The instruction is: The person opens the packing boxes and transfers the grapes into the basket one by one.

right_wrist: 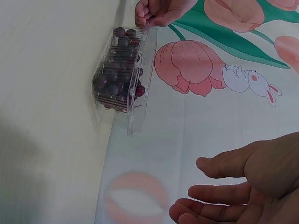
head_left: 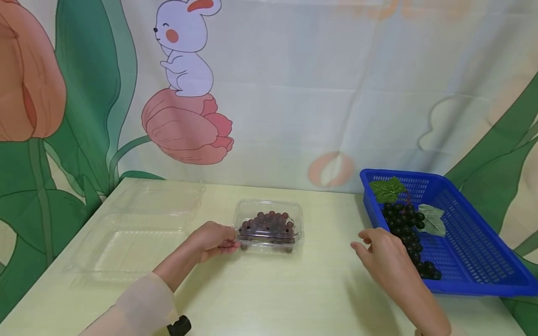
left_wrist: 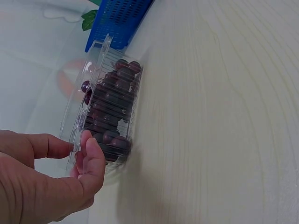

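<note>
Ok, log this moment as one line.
left hand: pinches edge of clear box | clear box: dark red grapes inside | right hand: holds nothing, near blue basket | blue basket: black grapes inside

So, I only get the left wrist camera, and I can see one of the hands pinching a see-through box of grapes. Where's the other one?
Observer: The right hand is near the blue basket, holding nothing.
Operator: Oh, I can see a bit of that basket at the top! What's in it besides a leaf?
Observer: The head view shows a bunch of black grapes in it.
Operator: Yum! Are there any more see-through boxes?
Observer: Yes, a larger clear container lies open, on the person's left of the grape box.
</note>
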{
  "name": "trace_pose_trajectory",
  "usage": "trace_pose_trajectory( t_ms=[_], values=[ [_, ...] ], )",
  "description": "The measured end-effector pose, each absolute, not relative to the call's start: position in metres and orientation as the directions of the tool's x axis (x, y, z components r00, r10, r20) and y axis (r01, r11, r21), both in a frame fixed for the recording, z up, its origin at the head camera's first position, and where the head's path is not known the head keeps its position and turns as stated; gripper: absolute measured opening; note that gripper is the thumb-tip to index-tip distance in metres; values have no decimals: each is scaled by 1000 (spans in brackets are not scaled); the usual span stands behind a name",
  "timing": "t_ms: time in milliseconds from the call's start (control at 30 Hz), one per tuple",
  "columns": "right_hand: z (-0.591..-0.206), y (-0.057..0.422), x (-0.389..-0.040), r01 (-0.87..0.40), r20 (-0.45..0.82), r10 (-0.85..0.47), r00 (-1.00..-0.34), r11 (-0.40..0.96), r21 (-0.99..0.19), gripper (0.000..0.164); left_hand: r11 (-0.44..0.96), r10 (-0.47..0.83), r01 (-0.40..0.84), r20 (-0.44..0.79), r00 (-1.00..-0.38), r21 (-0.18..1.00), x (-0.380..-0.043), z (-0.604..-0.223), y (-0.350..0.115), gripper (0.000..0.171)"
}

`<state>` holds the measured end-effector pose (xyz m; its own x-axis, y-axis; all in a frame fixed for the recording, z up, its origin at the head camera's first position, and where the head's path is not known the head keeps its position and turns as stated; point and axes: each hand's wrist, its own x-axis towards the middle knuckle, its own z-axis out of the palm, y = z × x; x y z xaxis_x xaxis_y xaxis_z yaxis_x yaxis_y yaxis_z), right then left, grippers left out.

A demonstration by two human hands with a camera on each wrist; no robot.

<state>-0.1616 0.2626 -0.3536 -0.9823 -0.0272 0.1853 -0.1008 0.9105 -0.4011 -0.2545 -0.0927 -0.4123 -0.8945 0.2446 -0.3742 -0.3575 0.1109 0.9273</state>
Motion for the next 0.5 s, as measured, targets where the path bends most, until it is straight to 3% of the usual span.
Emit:
trace_pose_trajectory(
  t_ms=[500],
  values=[
    [-363,231,-180,-170,217,-82,-973,888,-426,24,110,247,-340,-357,-901,934,-254,-412,-94,22]
  ],
)
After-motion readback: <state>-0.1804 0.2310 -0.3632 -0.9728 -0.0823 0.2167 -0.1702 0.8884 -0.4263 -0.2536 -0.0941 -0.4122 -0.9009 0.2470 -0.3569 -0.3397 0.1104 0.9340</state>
